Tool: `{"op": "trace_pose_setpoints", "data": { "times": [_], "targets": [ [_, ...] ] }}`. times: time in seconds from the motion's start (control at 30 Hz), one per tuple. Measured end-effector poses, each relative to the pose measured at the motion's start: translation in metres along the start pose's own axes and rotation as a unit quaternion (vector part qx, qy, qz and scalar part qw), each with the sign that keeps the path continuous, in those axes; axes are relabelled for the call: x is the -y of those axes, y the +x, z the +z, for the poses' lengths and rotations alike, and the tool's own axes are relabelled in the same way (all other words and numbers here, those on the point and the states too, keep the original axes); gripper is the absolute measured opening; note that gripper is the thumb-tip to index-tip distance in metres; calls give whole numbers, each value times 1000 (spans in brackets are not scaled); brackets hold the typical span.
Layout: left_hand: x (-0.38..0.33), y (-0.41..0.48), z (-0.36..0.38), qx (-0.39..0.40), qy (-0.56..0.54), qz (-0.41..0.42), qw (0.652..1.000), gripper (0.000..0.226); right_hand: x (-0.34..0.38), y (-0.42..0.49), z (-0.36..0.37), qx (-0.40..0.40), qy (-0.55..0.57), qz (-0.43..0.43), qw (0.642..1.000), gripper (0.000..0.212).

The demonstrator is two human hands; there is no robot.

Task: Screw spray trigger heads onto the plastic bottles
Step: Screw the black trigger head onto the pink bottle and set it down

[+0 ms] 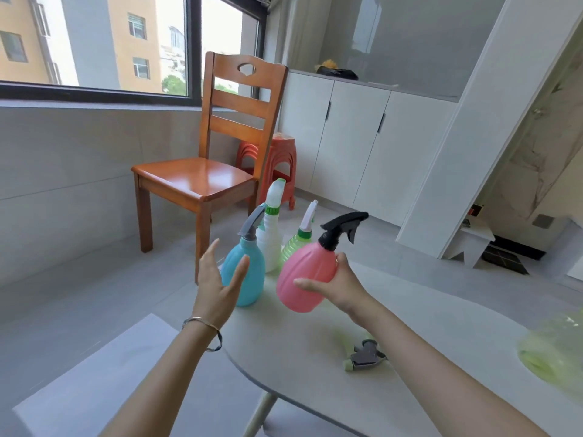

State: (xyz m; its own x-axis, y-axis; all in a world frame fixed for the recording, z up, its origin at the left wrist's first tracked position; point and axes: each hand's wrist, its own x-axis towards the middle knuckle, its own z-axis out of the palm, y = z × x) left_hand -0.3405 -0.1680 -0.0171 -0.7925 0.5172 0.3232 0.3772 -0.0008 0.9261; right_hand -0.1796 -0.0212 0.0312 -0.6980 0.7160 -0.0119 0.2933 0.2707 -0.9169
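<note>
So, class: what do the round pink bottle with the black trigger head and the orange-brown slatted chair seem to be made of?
Round pink bottle: probably plastic, opaque, with a soft sheen and moulded vertical ribs. Black trigger head: seemingly matte hard plastic. Orange-brown slatted chair: looks like varnished wood; its seat mirrors the window light.

A single wide-angle head-worn view looks forward and down across the pale surface (pixel 315 348), close over both forearms, toward a wooden chair (pixel 205 171) and a window (pixel 126 42) beyond.
</note>
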Motion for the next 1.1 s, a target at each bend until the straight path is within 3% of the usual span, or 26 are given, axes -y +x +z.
{"op": "trace_pose_setpoints", "data": {
  "times": [0.17, 0.6, 0.8, 1.1],
  "targets": [
    [34, 9, 11, 83, 39, -37, 995, 86, -15, 17, 15, 66, -55, 0, 996, 85],
    [44, 21, 15, 99, 28, -43, 994, 86, -24, 41, 16, 200, -60, 57, 976, 83],
    [46, 20, 15, 102, 64, -20, 992, 77, -24, 42, 25, 159, -86, 43, 983, 96],
    [37, 18, 11, 101, 90, -45, 990, 84, -25, 29, 26, 144, -83, 21, 986, 98]
  ]
}}
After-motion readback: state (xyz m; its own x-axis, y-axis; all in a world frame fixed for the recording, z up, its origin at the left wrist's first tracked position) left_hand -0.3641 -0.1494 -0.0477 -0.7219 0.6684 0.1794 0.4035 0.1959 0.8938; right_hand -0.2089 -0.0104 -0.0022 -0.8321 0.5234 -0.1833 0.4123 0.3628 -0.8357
